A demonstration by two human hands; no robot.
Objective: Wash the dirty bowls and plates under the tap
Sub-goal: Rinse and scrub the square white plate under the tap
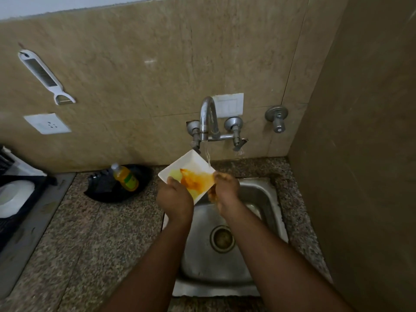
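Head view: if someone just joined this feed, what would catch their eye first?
The white square plate, smeared orange and yellow, tilted over the steel sink with the tap running onto its far edge. The left hand grips its near corner; the right hand is at its right edge. A yellow bottle lies in a black tray to the left.

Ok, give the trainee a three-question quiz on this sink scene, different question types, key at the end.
1. True or false: water runs from the tap onto the plate.
2. What stains the plate? A) orange-yellow residue B) black soot C) nothing
3. Which hand grips the plate's near edge, and what stands left of the sink?

Key:
1. True.
2. A.
3. The left hand; the right hand is at the plate's right edge. A yellow bottle stands on a black tray.
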